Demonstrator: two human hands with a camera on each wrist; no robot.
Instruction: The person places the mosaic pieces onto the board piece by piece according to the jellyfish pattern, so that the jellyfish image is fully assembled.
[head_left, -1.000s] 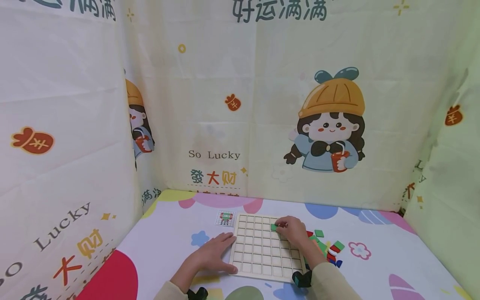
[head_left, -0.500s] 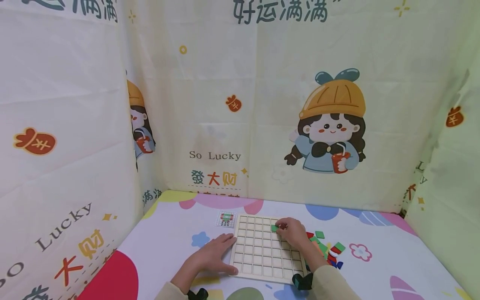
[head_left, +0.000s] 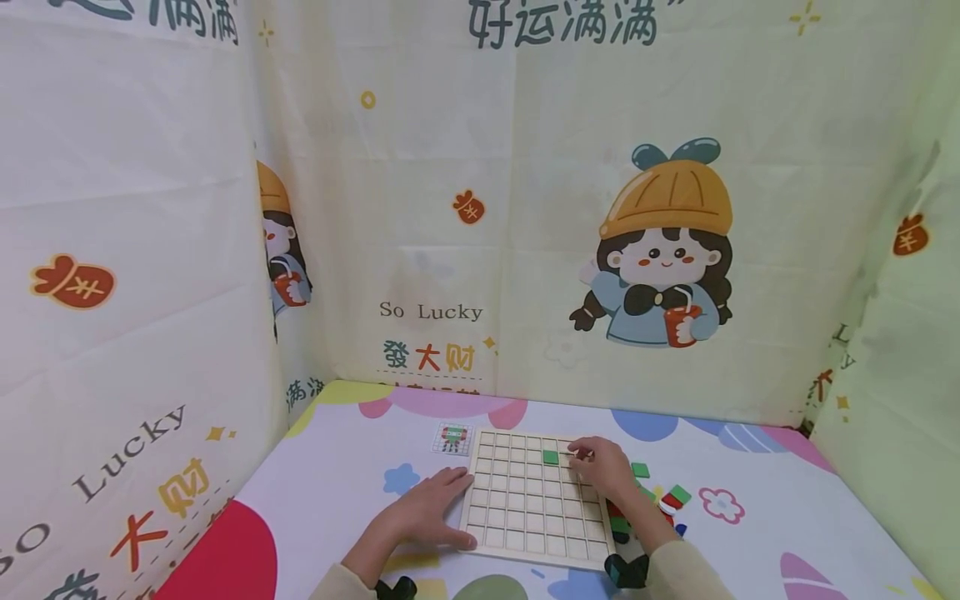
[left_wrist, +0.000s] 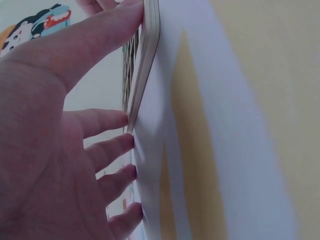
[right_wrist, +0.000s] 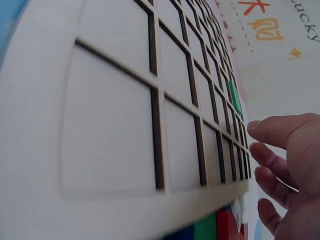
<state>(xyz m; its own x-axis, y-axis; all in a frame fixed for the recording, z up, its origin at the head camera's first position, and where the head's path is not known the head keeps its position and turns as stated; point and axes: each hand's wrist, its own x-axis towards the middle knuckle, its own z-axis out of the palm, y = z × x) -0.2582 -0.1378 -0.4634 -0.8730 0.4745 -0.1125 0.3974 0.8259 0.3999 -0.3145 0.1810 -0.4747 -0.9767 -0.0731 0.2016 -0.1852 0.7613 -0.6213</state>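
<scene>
A pale wooden grid board (head_left: 517, 504) lies on the table with one green square tile (head_left: 551, 457) in a cell of its upper part. My left hand (head_left: 427, 508) rests along the board's left edge, its fingers extended. In the left wrist view, the thumb (left_wrist: 100, 37) lies against the board's side (left_wrist: 146, 65). My right hand (head_left: 606, 468) is over the upper right of the board, to the right of the green tile. The right wrist view shows its fingers (right_wrist: 272, 162) loosely bent, with nothing between them and the thumb.
Several loose coloured pieces (head_left: 678, 493), among them green, red and blue ones, lie right of the board, partly behind the right forearm. A small pattern card (head_left: 452, 437) lies beyond its upper left corner. Printed cloth walls (head_left: 420, 250) enclose the table.
My right hand has let go of the green tile and moved right, leaving the tile in its cell. The left hand stays at the board's edge.
</scene>
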